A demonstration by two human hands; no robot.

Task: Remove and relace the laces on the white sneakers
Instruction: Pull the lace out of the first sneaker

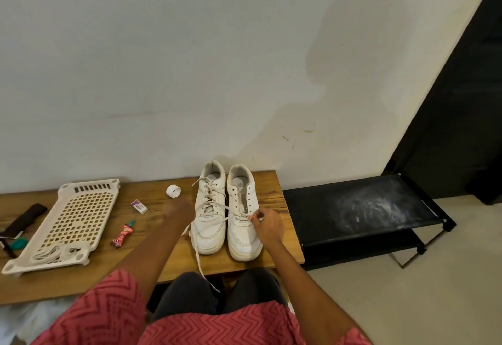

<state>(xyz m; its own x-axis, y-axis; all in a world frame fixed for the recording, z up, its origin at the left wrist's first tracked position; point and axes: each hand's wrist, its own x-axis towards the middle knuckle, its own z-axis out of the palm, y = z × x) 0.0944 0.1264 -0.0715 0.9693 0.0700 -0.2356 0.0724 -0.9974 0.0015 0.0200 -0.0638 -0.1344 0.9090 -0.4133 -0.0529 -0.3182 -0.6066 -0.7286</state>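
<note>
Right hand (267, 223) pinches the lace (217, 210) of the half-unlaced right sneaker (243, 209); left hand (180, 213) grips its other end.

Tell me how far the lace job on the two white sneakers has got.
Done: the right-hand white sneaker has most eyelets bare, its lace remaining only at the lowest rows. In hand: the right hand pinches that lace; the left hand is beside the left-hand white sneaker. Left: that sneaker is fully laced, and relacing appears not started.

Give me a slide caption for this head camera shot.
Both hands work a lace on the right white sneaker; the left sneaker sits laced.
</note>
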